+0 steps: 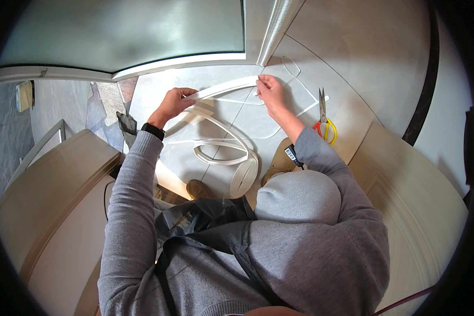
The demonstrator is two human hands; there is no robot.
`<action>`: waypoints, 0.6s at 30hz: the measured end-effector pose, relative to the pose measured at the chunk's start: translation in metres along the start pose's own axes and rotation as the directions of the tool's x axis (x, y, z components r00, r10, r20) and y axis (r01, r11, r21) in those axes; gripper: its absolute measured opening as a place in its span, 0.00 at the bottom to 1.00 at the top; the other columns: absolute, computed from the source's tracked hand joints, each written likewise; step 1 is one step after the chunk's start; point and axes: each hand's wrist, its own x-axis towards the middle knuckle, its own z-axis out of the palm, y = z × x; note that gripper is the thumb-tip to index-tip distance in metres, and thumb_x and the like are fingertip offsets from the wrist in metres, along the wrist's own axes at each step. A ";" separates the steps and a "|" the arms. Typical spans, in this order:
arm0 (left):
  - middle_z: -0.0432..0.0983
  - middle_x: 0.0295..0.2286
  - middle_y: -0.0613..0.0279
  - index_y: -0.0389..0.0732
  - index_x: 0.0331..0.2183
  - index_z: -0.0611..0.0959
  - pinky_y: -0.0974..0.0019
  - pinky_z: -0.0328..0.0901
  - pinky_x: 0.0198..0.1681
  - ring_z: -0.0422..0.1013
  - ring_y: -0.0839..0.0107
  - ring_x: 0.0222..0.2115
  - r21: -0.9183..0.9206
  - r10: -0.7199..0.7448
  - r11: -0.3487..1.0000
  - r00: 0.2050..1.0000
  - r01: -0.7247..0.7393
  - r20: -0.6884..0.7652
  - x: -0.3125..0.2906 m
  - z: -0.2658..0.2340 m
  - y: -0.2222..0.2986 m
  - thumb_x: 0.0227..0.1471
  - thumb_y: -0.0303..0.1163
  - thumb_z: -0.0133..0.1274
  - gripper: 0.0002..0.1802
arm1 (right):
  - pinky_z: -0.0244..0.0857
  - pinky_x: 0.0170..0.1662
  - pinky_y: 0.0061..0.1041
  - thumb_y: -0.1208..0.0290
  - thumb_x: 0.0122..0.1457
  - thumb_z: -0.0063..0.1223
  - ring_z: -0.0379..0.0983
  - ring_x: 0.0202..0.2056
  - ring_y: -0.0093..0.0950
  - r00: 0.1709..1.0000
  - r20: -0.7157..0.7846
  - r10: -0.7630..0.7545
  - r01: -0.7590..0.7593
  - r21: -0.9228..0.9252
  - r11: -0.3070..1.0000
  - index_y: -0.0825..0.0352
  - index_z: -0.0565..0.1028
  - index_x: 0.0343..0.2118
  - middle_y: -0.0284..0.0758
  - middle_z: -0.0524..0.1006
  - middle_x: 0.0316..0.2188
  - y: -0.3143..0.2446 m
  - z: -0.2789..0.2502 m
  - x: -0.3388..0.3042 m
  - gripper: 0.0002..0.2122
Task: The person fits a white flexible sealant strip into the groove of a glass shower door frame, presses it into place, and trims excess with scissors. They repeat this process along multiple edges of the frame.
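A white flat strip (pixel 225 86), which looks like sealing strip, is stretched in a slight arch between my two hands above the tiled floor. My left hand (pixel 172 104), with a black band at the wrist, pinches its left end part. My right hand (pixel 272 94) grips the strip's other end between thumb and fingers. From the left hand the strip loops down to a rolled coil (pixel 244 178) of the same material near my shoes. A thin white strand (pixel 271 135) winds loosely over the tiles. Scissors (pixel 322 111) with red and yellow handles lie right of my right forearm.
A door with a frosted glass panel (pixel 142 31) and pale frame (pixel 179 61) stands ahead. Beige wooden panels flank me on the left (pixel 58 174) and right (pixel 405 184). A dark crumpled piece (pixel 126 128) lies by my left forearm. My brown shoe (pixel 198 188) is beside the coil.
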 end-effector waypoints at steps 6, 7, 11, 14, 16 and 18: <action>0.83 0.36 0.58 0.40 0.51 0.82 0.68 0.72 0.42 0.75 0.74 0.33 0.010 0.089 0.996 0.996 -0.089 0.013 -0.014 0.006 0.005 0.54 0.27 0.62 0.22 | 0.61 0.26 0.17 0.72 0.62 0.58 0.70 0.27 0.17 0.999 0.049 -0.021 0.022 -0.013 1.000 0.68 0.76 0.44 0.29 0.77 0.32 0.001 -0.009 -0.004 0.10; 0.81 0.41 0.56 0.41 0.54 0.79 0.66 0.72 0.44 0.76 0.70 0.36 -0.029 0.012 1.000 0.999 -0.011 0.051 -0.017 0.006 0.006 0.50 0.27 0.65 0.28 | 0.62 0.27 0.17 0.72 0.62 0.58 0.69 0.27 0.17 0.998 0.057 -0.027 0.028 -0.022 0.999 0.69 0.76 0.45 0.29 0.77 0.31 -0.001 -0.011 -0.005 0.10; 0.71 0.47 0.51 0.43 0.51 0.75 0.57 0.71 0.50 0.74 0.54 0.45 0.349 0.306 0.913 0.919 -0.209 -0.247 -0.040 0.015 0.009 0.39 0.28 0.71 0.35 | 0.62 0.27 0.17 0.72 0.63 0.56 0.69 0.26 0.16 0.995 0.079 -0.059 0.053 0.076 0.996 0.69 0.76 0.42 0.28 0.76 0.28 -0.018 -0.024 -0.008 0.08; 0.74 0.41 0.52 0.41 0.45 0.77 0.58 0.70 0.48 0.74 0.58 0.44 0.332 0.320 0.912 0.924 -0.241 -0.211 -0.057 0.014 0.011 0.39 0.29 0.71 0.29 | 0.62 0.26 0.17 0.73 0.63 0.55 0.69 0.25 0.16 0.991 0.104 -0.084 0.066 0.163 0.984 0.68 0.76 0.40 0.27 0.75 0.29 -0.036 -0.036 -0.014 0.06; 0.76 0.39 0.54 0.41 0.41 0.79 0.55 0.70 0.45 0.74 0.56 0.40 0.074 0.023 0.997 0.999 -0.020 -0.044 -0.063 0.014 0.013 0.38 0.32 0.71 0.26 | 0.62 0.27 0.17 0.73 0.63 0.55 0.69 0.25 0.16 0.989 0.115 -0.091 0.068 0.185 0.980 0.68 0.76 0.39 0.27 0.74 0.28 -0.048 -0.042 -0.021 0.05; 0.76 0.40 0.52 0.41 0.43 0.79 0.55 0.70 0.46 0.74 0.56 0.41 0.422 0.373 0.874 0.889 -0.241 -0.267 -0.073 0.022 0.015 0.39 0.32 0.71 0.27 | 0.62 0.27 0.18 0.73 0.63 0.55 0.68 0.25 0.16 0.987 0.127 -0.100 0.074 0.190 0.979 0.68 0.76 0.39 0.27 0.74 0.28 -0.062 -0.046 -0.031 0.05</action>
